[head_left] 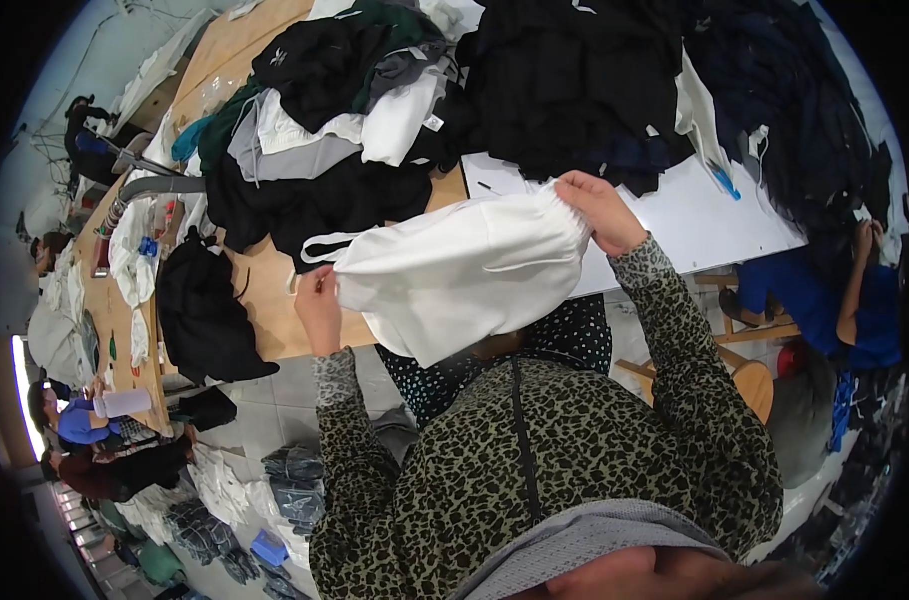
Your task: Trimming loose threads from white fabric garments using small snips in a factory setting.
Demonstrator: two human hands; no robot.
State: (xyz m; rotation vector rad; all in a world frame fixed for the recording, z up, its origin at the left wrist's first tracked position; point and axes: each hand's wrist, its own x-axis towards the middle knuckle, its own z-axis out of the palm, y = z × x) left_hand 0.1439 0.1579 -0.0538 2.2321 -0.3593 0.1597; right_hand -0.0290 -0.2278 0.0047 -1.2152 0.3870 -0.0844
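While the left hand (319,303), left of centre, pinches one edge of a white garment (464,268) between closed fingertips, the right hand (606,212), right of centre, has its fingers curled shut on the gathered end, holding the cloth mid-frame, below black garments (574,85) heaped along the top.

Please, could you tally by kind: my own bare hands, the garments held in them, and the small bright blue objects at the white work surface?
Bare hands: 2 (left hand, right hand)
Held garments: 1 (white garment)
Small bright blue objects: 1 (blue object, at the white surface)
Total: 4
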